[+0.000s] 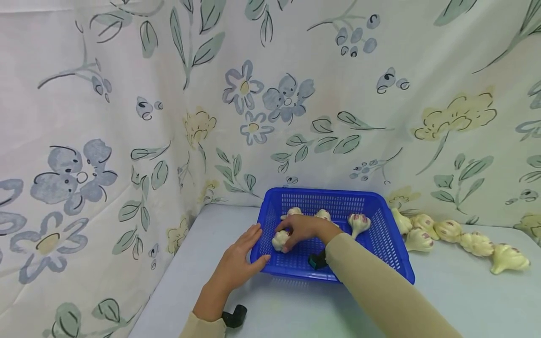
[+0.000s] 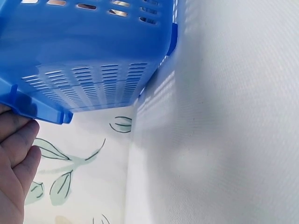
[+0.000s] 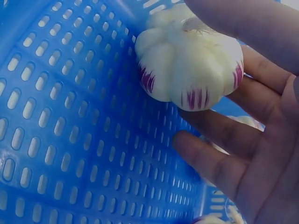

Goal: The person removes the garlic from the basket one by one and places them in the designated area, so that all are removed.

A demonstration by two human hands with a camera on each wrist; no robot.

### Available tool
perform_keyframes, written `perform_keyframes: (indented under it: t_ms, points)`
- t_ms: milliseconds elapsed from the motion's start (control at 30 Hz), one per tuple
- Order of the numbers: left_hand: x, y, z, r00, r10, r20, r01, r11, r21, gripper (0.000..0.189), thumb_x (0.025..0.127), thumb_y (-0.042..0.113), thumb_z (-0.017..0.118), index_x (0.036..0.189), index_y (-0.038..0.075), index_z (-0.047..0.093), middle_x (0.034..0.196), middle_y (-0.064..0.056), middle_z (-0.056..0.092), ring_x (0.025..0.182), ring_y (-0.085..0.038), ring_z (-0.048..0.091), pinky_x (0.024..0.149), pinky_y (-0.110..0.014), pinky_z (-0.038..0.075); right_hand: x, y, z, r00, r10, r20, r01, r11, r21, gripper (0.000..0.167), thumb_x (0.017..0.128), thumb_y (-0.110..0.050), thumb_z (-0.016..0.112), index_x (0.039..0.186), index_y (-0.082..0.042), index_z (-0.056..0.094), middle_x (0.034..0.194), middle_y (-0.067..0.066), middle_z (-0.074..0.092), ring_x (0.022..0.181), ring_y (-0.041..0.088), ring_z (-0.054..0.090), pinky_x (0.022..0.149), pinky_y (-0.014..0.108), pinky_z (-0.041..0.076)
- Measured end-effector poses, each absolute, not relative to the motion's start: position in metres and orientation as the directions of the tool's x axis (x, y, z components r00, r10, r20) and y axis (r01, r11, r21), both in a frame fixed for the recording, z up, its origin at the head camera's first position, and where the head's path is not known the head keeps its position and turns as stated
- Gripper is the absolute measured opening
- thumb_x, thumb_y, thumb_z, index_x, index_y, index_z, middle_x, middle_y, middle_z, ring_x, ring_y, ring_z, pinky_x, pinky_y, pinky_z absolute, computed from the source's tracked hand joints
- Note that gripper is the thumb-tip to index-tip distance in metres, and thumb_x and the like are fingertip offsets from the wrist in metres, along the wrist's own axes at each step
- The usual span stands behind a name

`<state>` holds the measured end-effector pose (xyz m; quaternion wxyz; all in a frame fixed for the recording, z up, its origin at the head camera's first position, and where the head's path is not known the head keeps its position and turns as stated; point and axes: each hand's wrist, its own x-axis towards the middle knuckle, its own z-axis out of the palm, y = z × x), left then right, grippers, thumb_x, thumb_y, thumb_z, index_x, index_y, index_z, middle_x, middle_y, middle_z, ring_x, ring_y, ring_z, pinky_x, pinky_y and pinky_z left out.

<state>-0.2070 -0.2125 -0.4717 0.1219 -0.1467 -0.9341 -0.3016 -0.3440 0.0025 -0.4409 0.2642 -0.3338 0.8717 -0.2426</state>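
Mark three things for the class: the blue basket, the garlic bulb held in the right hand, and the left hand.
Blue basket (image 1: 338,203): head view, far wall.
Held garlic bulb (image 3: 194,65): right wrist view, white side.
Left hand (image 1: 237,261): head view, back of the hand.

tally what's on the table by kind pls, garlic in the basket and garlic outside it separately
Blue plastic basket: 1
Garlic bulbs in the basket: 4 visible, one held by the right hand
Garlic bulbs outside, to its right: 6 visible
Total: 11 in sight; the right arm may hide more
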Motion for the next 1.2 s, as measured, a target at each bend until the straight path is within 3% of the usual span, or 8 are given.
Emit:
perform_keyframes:
  t_ms: [400,667,1200]
  points:
    - [-0.2048,-0.2125,-0.4702,-0.939,0.187,0.289,0.322,0.772,0.549,0.074,0.089,0.053,0.065,0.149,0.016,0.045,0.159,0.008,0.033,0.147,-0.020,0.032,0.115,-0.052,0.035,-0.3415,0.0024,-0.4430,-0.603,-0.726,-0.330,-0.466,0.657,-0.593,0.057,0.072,-0.028,0.088,0.124,-0.022,0.064,0.123,-0.008,0.062,0.109,0.013,0.057,0.103,0.039,0.049]
    - [-0.2055,-0.2131,-0.4714,-0.940,0.188,0.283,0.318,0.778,0.542,0.074,0.089,0.054,0.064,0.149,0.017,0.044,0.159,0.010,0.032,0.147,-0.018,0.031,0.115,-0.051,0.035,-0.3405,0.0043,-0.4415,-0.609,-0.725,-0.322,-0.467,0.656,-0.593,0.046,0.076,-0.021,0.084,0.119,-0.024,0.068,0.117,-0.010,0.064,0.106,0.012,0.055,0.104,0.041,0.046]
    - [-0.2052,-0.2125,-0.4699,-0.940,0.183,0.287,0.316,0.783,0.535,0.073,0.089,0.053,0.064,0.149,0.018,0.044,0.158,0.011,0.032,0.147,-0.018,0.032,0.114,-0.051,0.036,-0.3409,0.0034,-0.4427,-0.643,-0.699,-0.312,-0.440,0.671,-0.597,0.046,0.080,-0.024,0.080,0.124,-0.024,0.068,0.125,-0.005,0.065,0.114,0.015,0.057,0.105,0.042,0.047]
